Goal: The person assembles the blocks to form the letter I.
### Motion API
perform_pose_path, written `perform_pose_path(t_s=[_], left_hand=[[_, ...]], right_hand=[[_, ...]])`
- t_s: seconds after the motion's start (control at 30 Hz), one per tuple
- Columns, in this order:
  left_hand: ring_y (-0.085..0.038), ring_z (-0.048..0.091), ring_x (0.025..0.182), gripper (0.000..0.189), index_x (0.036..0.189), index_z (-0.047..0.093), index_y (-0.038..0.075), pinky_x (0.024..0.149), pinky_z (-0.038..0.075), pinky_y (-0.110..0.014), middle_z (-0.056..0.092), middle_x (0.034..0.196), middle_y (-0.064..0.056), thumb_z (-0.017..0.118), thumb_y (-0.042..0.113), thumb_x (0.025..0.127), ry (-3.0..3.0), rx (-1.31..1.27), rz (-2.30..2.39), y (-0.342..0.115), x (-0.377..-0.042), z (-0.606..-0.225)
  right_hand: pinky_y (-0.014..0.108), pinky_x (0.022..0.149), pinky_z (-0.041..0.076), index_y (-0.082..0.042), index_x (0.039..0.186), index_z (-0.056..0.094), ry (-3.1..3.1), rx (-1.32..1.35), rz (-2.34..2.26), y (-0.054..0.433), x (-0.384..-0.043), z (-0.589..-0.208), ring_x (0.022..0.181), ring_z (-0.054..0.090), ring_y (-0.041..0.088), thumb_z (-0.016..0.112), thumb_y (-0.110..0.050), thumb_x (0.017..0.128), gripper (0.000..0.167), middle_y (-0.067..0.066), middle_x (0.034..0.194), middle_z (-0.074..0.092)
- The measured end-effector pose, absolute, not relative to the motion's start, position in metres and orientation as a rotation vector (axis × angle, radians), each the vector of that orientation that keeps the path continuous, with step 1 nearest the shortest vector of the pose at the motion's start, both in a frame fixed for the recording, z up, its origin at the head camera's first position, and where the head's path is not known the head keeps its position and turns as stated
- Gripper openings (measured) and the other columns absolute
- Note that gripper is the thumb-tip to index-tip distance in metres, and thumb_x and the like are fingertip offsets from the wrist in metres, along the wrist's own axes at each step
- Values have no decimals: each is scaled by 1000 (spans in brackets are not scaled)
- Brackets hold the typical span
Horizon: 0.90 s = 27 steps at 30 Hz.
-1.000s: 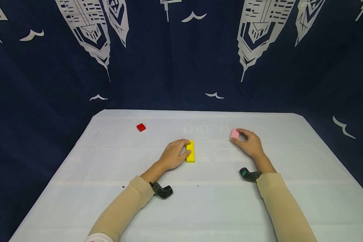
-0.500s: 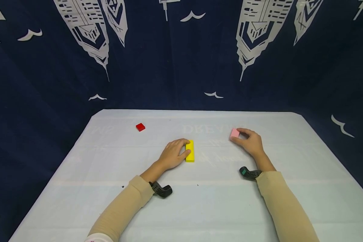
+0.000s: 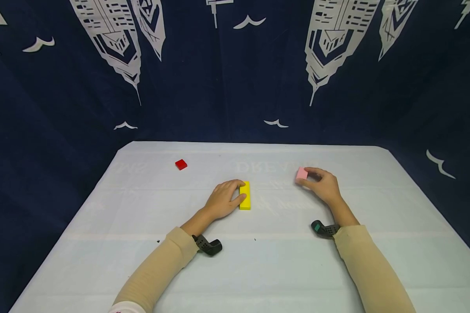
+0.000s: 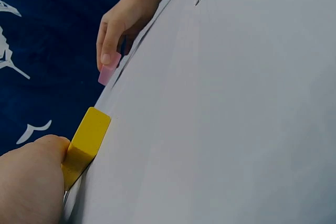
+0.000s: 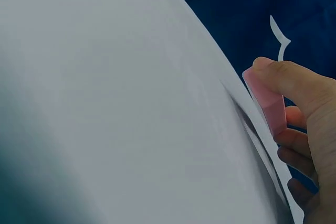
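Observation:
A long yellow block (image 3: 245, 195) lies near the middle of the white table, its length pointing away from me. My left hand (image 3: 221, 201) grips its left side, the thumb on the near part and the fingers at the far end. In the left wrist view the yellow block (image 4: 88, 141) shows beside the thumb. Farther right, my right hand (image 3: 324, 187) pinches a small pink block (image 3: 301, 173) between thumb and fingers. The right wrist view shows the pink block (image 5: 266, 100) held slightly tilted, close over the table, with a dark shadow beside it.
A small red block (image 3: 181, 164) lies at the back left of the white table (image 3: 282, 269). Tiny dark specks dot the tabletop. Behind the table's far edge hangs a dark blue patterned cloth (image 3: 219, 104). Each wrist wears a black device.
My right wrist has shifted a little, and the pink block has moved very slightly left. The left hand keeps its grip on the yellow block; the small overall shift comes from the head view.

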<state>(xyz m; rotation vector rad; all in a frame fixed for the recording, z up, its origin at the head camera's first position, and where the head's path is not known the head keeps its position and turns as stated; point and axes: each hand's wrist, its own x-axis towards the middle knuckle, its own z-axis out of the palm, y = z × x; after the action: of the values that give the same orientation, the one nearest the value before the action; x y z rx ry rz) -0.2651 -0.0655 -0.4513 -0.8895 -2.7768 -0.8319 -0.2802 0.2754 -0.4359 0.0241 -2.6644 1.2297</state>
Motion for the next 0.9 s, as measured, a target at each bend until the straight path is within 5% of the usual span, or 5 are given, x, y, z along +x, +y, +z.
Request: perform_pose_path(t_s=[0.9], left_hand=[[-25,41,136,42,134,51,9,112,29,-44,51,141,-8,53,33,100,-2776,-887,-826,-66,-265,-451]], right_hand=[[60,104,34,-1,123,65,-2666,175,1144,261,-257,-429,128,44,45,82,-40,77,63,25,131,57]])
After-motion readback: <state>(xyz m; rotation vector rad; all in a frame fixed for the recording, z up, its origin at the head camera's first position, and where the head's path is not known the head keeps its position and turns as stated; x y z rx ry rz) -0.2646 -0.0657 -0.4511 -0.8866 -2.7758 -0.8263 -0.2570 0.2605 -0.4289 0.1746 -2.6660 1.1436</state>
